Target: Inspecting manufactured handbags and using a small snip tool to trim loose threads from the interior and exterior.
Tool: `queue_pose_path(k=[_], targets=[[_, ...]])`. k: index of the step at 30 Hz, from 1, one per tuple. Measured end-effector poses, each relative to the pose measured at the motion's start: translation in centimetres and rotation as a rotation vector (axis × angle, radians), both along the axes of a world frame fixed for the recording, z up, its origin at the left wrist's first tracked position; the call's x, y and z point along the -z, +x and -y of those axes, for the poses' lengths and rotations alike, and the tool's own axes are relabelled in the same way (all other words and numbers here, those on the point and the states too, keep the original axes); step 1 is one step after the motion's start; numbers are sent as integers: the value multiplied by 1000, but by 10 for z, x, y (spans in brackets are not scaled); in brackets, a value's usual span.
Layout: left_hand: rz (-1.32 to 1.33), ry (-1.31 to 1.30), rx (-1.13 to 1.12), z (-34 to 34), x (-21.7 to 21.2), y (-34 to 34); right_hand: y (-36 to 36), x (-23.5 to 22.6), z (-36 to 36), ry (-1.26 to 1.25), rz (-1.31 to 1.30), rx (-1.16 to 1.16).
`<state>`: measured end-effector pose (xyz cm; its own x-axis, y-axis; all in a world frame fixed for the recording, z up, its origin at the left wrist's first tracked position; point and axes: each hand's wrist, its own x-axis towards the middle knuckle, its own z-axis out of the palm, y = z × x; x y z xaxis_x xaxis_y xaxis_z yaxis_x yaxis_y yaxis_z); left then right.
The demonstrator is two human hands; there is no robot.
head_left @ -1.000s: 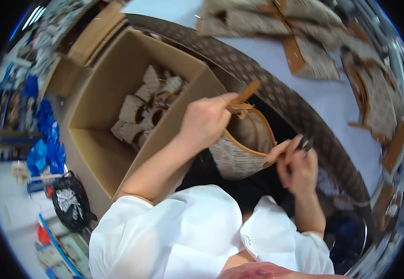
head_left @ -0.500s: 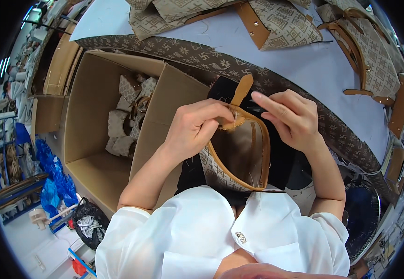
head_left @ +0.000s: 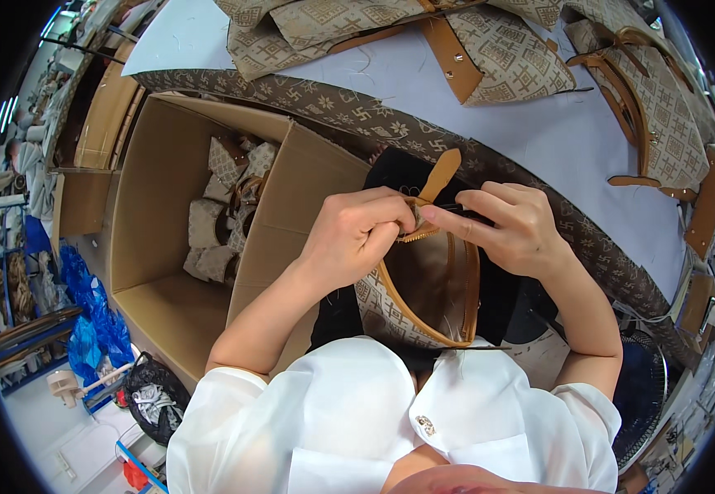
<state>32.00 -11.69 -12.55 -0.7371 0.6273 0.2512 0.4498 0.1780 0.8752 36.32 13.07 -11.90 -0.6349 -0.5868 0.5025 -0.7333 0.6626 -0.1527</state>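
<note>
A patterned beige bag [head_left: 384, 306] with tan trim lies open in my lap, its brown lining facing up. My left hand [head_left: 356, 235] is closed on the bag's far rim, thumb and forefinger pinching the zipper end. A tan leather tab [head_left: 441, 174] sticks up just beyond those fingers. Over the same rim is my right hand [head_left: 512, 226], forefinger stretched to the pinched spot and the other fingers curled. A thin, dark, pointed piece shows by its fingers; what they hold is mostly hidden.
On my left stands an open cardboard box [head_left: 178, 309] with several patterned bag pieces [head_left: 209, 222] inside. More patterned bags [head_left: 522, 62] lie on the white table [head_left: 530, 123] ahead. A black fan [head_left: 642, 387] stands at lower right, a black plastic bag [head_left: 156, 395] at lower left.
My right hand has moved left and down, bringing its forefinger onto the rim by my left fingers. The left hand has shifted slightly right and down, still pinching the bag.
</note>
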Motion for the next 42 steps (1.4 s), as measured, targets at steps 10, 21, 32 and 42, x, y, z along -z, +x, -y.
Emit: queue_pose_path(k=[10, 21, 32, 42], targets=[[-14, -58, -11, -3, -4, 2, 0, -4, -3, 29, -7, -2], [-25, -69, -2, -7, -5, 3, 4, 2, -3, -13, 19, -15], [-37, -151, 21, -10, -6, 1, 7, 2, -1, -7, -13, 50], [-44, -136, 7, -11, -7, 2, 6, 13, 0, -113, 179, 44]])
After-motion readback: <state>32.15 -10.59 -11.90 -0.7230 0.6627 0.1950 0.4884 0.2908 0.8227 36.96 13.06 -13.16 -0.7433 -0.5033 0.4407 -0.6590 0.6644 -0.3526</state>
